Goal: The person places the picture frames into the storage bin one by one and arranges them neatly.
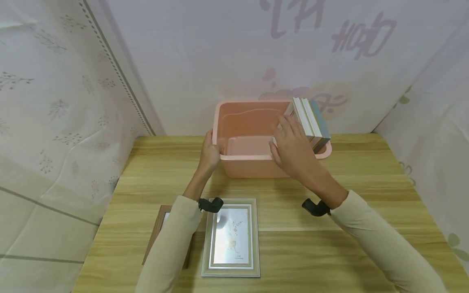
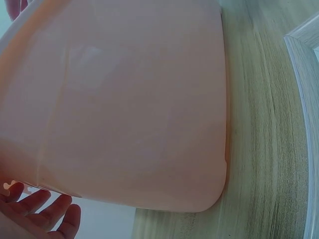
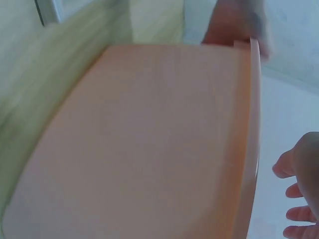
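Head view: books just right of the right hand's fingers, set across the bin's long axis

Nearest the person, a brown frame lies on the surface, partly hidden by the left sleeve. Just to its right lies a pale picture frame, its long sides running away from the person.

Beyond both frames stands the pink bin, long axis left to right. The left hand grasps the rim at its left end, thumb over the edge. The right hand reaches over the near rim towards the right end, fingers bent. Something white shows beside its thumb, but I cannot tell whether these fingers grasp anything; the right wrist view cuts off most of that hand.

The books stand side by side in the bin's right end, tops above the rim, two white edges and a blue-grey cover showing. Their upper edges run front to back. The relation that counts, I judge, is this: they lie immediately right of the right hand's fingers, while the left hand is at the opposite end.

Farthest off, a printed cloth hangs behind the bin.
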### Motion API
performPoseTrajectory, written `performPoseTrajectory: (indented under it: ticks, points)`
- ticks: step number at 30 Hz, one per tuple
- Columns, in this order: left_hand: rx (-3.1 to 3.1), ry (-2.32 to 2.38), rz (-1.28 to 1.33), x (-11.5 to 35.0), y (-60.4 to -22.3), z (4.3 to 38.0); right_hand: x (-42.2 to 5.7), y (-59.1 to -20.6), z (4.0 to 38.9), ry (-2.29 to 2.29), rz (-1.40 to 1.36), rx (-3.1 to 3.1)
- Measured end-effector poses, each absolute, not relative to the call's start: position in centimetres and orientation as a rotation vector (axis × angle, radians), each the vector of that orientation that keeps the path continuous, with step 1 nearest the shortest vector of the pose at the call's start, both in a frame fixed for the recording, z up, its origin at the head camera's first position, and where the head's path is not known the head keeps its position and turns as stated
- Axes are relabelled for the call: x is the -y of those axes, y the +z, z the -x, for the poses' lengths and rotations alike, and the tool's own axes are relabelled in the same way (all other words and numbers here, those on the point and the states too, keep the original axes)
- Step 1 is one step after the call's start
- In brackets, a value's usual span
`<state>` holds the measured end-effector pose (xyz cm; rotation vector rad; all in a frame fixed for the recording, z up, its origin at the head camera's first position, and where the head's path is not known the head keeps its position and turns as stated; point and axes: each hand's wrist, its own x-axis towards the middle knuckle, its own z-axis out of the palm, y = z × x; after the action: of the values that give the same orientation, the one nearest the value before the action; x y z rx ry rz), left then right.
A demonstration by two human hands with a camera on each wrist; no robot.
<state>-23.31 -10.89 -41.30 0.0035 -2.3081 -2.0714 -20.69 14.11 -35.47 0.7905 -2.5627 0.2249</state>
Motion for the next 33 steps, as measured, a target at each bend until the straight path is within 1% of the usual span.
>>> performPoseTrajectory:
  ticks: [14, 26, 33]
  points:
    - [2.31, -2.057, -0.005, 10.9, -41.4, 23.2, -12.9, -37.9, 18.5, 0.262, -0.985, 2.454]
    - [2.304, -2.071, 0.0, 10.8, -41.3, 23.3, -12.1, -40.5, 16.3, 0.454, -1.314, 2.199]
    - [2.306, -2.062, -0.008, 10.8, -41.3, 23.3, -11.9, -42.9, 15.9, 0.468, -1.393, 2.407]
